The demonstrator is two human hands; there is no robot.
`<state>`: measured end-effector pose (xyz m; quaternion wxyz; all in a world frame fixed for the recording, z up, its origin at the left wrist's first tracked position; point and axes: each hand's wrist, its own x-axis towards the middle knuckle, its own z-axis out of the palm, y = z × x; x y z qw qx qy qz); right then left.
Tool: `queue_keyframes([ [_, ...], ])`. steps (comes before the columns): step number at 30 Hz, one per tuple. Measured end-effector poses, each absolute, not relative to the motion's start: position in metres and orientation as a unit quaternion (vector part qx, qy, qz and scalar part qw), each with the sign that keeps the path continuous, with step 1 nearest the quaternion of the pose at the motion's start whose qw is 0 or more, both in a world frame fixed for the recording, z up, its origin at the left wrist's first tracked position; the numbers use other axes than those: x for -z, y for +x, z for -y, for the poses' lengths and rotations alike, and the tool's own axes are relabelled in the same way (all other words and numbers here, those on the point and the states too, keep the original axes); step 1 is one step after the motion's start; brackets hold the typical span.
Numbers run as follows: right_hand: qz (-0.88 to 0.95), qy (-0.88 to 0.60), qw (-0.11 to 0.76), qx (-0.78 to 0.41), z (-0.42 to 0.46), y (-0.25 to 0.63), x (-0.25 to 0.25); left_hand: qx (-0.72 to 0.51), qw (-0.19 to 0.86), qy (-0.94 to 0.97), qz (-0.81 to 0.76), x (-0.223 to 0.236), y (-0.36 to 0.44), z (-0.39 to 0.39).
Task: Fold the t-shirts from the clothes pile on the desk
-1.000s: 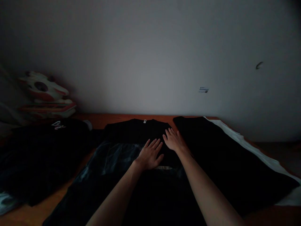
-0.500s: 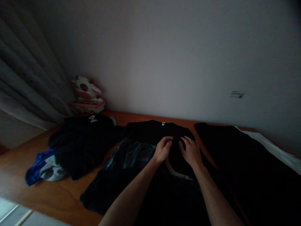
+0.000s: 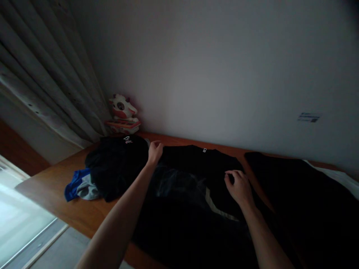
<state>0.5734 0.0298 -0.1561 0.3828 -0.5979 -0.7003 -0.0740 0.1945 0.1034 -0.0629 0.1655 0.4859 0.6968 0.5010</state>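
Observation:
A black T-shirt (image 3: 185, 155) with a small white neck label lies spread out, its collar toward the wall. Dark clothing with a faint check pattern (image 3: 174, 183) and a pale curved strip (image 3: 215, 209) lies over its lower part. My left hand (image 3: 155, 152) is at the T-shirt's left shoulder, fingers bent and closed on the cloth edge. Over the T-shirt's right side, my right hand (image 3: 239, 185) has curved fingers, with a gap between thumb and forefinger; I see no cloth held there.
On the wooden surface (image 3: 98, 213), a heap of dark clothes (image 3: 114, 168) lies left, with blue (image 3: 77, 183) and grey (image 3: 88, 188) pieces. A cow-shaped toy (image 3: 123, 114) stands behind it near the curtain (image 3: 53, 67). More black clothing (image 3: 303, 198) with a white piece (image 3: 336, 175) lies right.
My left hand has moved left and away from me, from the T-shirt's middle to its left shoulder. My right hand has shifted slightly right. The view has turned a little left.

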Motion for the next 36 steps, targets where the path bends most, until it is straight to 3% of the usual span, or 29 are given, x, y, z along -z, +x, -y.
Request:
queue_keyframes([
  [6,0.700,-0.594,0.392,0.061,-0.033,0.574,0.160,-0.295,0.101,0.522,-0.794,0.063,0.146,-0.092],
  [11,0.706,-0.590,0.388,0.059,-0.032,0.573,0.158,-0.220,0.080,0.555,-0.799,0.074,0.147,-0.099],
  [16,0.703,-0.596,0.385,0.052,-0.031,0.573,0.157,-0.224,0.093,0.522,-0.818,0.075,0.141,-0.120],
  [23,0.698,-0.601,0.388,0.035,-0.031,0.572,0.155,-0.326,0.071,0.478,-0.812,0.052,0.123,-0.130],
  [26,0.700,-0.602,0.383,0.032,-0.030,0.571,0.154,-0.367,0.060,0.516,-0.772,0.040,0.138,-0.120],
  [29,0.704,-0.598,0.382,0.032,-0.030,0.572,0.155,-0.381,0.089,0.665,-0.636,0.033,0.169,-0.094],
  [32,0.709,-0.593,0.381,0.033,-0.030,0.573,0.155,-0.265,0.117,0.848,-0.445,0.038,0.198,-0.052],
  [36,0.711,-0.590,0.381,0.033,-0.030,0.573,0.155,-0.134,0.033,0.905,-0.403,0.061,0.212,-0.005],
])
